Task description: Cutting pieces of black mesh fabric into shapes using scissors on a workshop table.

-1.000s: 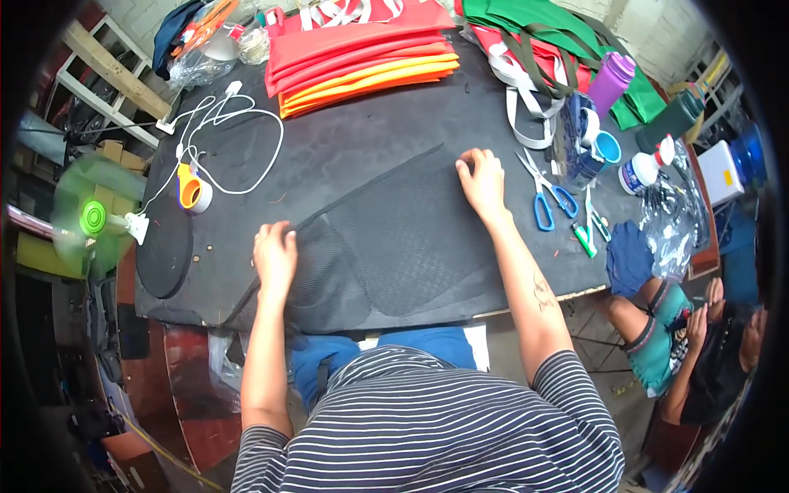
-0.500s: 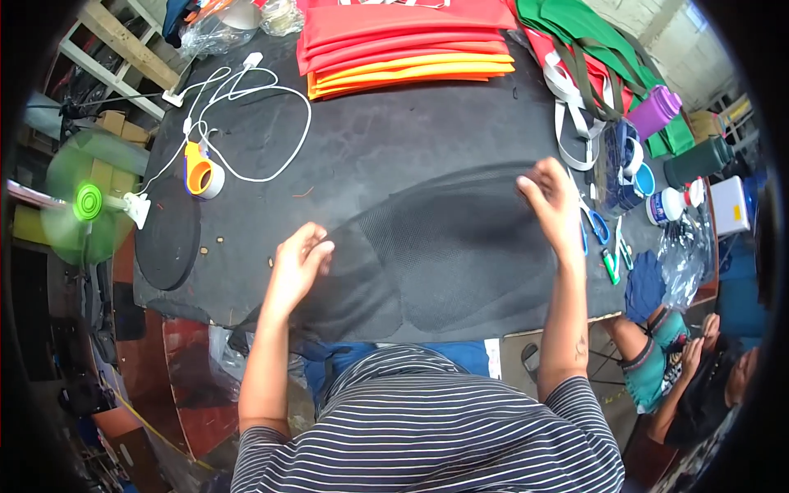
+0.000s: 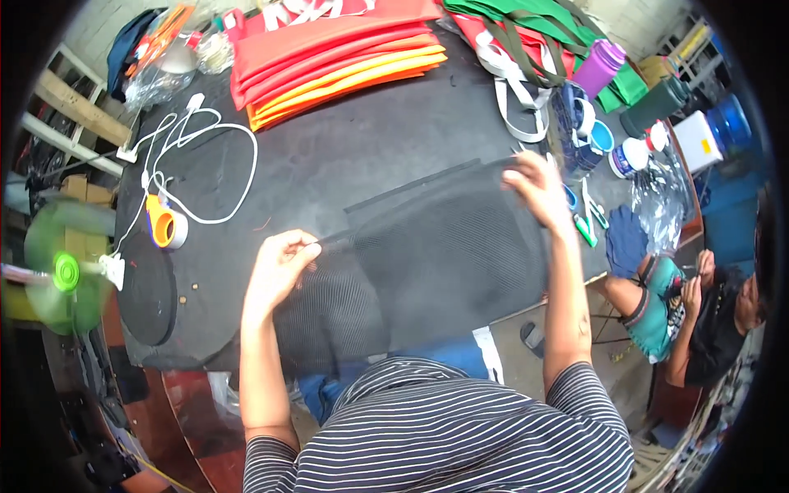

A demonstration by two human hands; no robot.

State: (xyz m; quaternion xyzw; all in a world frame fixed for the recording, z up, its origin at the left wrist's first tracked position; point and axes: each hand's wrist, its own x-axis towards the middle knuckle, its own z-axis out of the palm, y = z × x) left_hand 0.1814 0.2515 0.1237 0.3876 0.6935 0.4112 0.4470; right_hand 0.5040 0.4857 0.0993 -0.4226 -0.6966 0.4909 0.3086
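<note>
A black mesh fabric sheet (image 3: 448,255) stretches across the near part of the dark table, and its near side hangs over the edge toward me. My left hand (image 3: 278,269) is closed with thumb and fingers pinching the sheet's upper left edge. At the far right corner of the sheet, my right hand (image 3: 536,191) has its fingers curled in and closed on the edge; the exact fingertip contact is partly hidden. Just beyond the sheet's far edge lies a narrow dark strip (image 3: 411,195), which may be part of the same fabric.
Folded red and orange fabric (image 3: 337,62) is stacked at the back. A white cord (image 3: 255,164), tape dispenser (image 3: 168,228) and spinning green fan (image 3: 66,271) are at left. Right of my hand lie a green cutter (image 3: 585,230), bottles (image 3: 629,158) and clear plastic (image 3: 657,197). Another person (image 3: 707,320) sits at right.
The view has turned, so the table's contents sit further left. The mesh sheet, raised and bowed before, now lies flatter and straighter between my hands.
</note>
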